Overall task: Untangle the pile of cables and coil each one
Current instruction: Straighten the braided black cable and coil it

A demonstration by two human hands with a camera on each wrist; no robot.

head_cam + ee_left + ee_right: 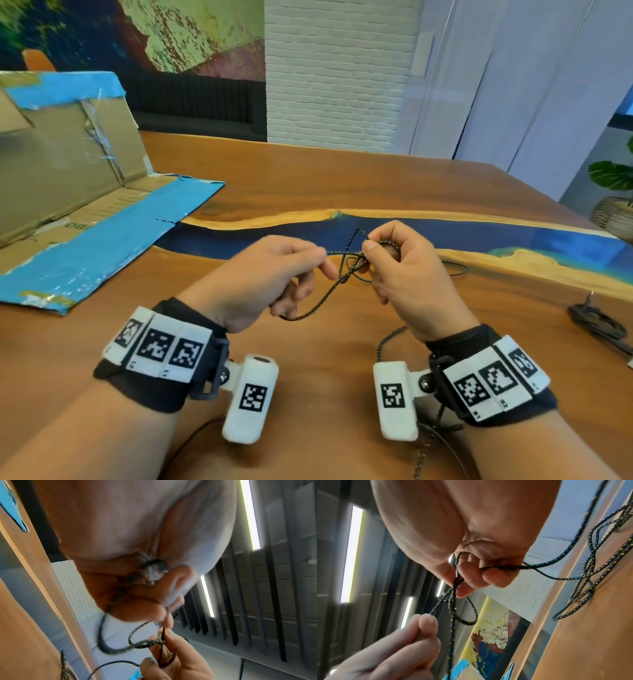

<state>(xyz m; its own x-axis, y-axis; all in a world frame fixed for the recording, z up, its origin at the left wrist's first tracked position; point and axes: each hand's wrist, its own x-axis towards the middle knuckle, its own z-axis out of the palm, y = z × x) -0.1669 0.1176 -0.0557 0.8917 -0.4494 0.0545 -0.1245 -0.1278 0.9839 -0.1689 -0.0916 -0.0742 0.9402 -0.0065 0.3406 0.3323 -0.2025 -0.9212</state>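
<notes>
Thin black yellow-flecked braided cord: knotted, hanging above wooden table, being pinched by left hand and right hand. Flattened blue-taped cardboard box lying far-left; black coiled cable lying right.

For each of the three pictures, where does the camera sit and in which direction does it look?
Head: sits on the head, looks forward and down at both forearms, the left hand and right hand over the brown wooden table.
Left wrist: looks up along the left palm towards dark ceiling slats.
Right wrist: looks up along the right palm; left fingers show.
Shared: all three show the thin black yellow-flecked braided cable, pinched by both hands.
</notes>
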